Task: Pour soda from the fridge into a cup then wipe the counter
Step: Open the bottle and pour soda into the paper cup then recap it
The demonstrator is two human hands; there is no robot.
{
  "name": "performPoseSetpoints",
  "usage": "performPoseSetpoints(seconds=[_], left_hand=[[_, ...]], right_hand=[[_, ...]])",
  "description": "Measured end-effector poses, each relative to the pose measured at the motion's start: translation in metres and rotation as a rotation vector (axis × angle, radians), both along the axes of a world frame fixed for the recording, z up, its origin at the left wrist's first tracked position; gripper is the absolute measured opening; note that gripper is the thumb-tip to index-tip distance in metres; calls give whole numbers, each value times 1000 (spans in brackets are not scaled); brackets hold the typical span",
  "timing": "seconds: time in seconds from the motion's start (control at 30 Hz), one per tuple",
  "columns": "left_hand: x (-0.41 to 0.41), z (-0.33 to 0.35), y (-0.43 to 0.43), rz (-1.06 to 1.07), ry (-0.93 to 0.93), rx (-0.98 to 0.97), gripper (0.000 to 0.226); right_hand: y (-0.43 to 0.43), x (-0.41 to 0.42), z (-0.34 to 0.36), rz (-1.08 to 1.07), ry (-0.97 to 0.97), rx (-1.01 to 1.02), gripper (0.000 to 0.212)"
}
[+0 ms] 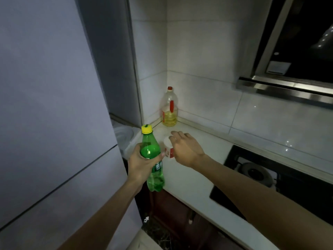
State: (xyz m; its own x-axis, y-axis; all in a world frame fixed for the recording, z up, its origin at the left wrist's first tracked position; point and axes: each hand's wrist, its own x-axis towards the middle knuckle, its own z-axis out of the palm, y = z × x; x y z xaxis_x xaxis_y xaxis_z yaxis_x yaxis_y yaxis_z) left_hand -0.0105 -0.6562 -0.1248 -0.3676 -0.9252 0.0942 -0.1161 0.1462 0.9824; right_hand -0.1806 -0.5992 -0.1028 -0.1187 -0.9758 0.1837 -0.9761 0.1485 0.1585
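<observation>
My left hand grips a green soda bottle around its middle, upright, with its yellow cap still on. The bottle hangs over the front left edge of the white counter. Just to its right a white and red paper cup stands on the counter. My right hand hovers over the cup with fingers spread, fingertips at its rim; whether they touch it I cannot tell. The closed grey fridge fills the left side.
A cooking oil bottle with a red cap stands in the tiled back corner. A black gas hob is set into the counter at the right, under a steel range hood. White lidded containers sit between fridge and counter.
</observation>
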Motion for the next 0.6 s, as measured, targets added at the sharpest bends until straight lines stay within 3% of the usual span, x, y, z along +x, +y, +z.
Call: performPoseSetpoints(seconds=[0.17,0.37,0.6], left_hand=[[-62,-16,-38,-9,-73,8,69],[-109,-36,-83,26,-185,-24,55],[-129,-76,-136,-21,-230,88,47]], right_hand=[[-25,-66,-37,-136,-178,57,51],[-57,-115,-78,-246,-373,158,51],[-112,-135,-122,-377,-681,210,63]])
